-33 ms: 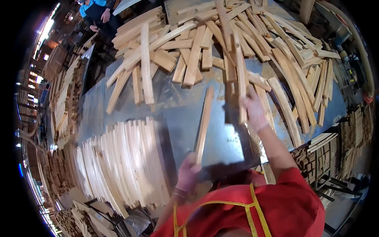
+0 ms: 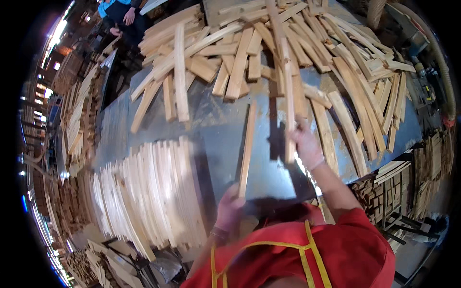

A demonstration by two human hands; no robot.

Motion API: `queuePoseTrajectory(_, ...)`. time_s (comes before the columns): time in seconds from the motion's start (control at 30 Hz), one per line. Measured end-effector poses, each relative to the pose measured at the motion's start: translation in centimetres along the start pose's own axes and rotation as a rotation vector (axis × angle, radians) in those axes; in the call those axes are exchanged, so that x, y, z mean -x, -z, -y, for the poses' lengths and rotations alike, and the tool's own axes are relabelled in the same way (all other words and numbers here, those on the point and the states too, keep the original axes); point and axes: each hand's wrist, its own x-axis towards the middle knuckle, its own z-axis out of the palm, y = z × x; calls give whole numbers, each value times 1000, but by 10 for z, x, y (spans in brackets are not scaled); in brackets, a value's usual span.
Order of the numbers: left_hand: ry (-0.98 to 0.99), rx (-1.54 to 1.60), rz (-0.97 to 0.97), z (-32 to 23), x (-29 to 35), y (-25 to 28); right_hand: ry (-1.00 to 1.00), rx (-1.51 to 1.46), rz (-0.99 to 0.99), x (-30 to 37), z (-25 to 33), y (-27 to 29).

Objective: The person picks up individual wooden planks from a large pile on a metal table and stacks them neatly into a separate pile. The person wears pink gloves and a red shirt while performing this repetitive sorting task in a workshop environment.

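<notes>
My left hand (image 2: 229, 209) is closed around the near end of a narrow wooden strip (image 2: 248, 146), which points away from me over the grey metal table (image 2: 211, 129). My right hand (image 2: 307, 145) grips a longer wooden slat (image 2: 288, 96) close to its near end. The far part of that slat overlaps a loose pile of wooden slats (image 2: 237, 67) lying at many angles. Left of my left hand, pale slats (image 2: 149, 192) lie side by side in a tight row.
At the far left a person (image 2: 124, 18) in blue and dark clothing stands beyond the table. Stacks of wood fill a rack (image 2: 396, 192) on the right and a pile (image 2: 77, 127) on the left. A ribbed hose (image 2: 434, 53) hangs at the far right.
My right hand has drawn the long slat a little toward me, so its near end sits lower over the table. My left hand and its strip have barely moved.
</notes>
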Motion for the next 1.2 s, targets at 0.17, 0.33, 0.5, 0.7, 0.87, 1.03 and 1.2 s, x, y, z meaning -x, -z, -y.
queuePoseTrajectory(0.17,63,595,151,-9,53,0,-277,247,574,152,-106,-89)
queuePoseTrajectory(0.33,141,288,-188,37,112,35,-609,534,794,145,-139,-151)
queuePoseTrajectory(0.5,-380,-946,-479,27,122,33,-92,997,739,125,-206,-218)
queuePoseTrajectory(0.7,-494,-989,-464,39,151,31,-52,894,552,120,-97,-180)
queuePoseTrajectory(0.87,-547,-952,-342,36,126,11,378,1436,-454,78,-36,52)
queuePoseTrajectory(1.03,-551,-1053,66,-9,70,-49,196,1380,-611,104,-68,180)
queuePoseTrajectory(1.2,-628,-1076,176,-37,24,-113,94,1219,-410,187,-55,225)
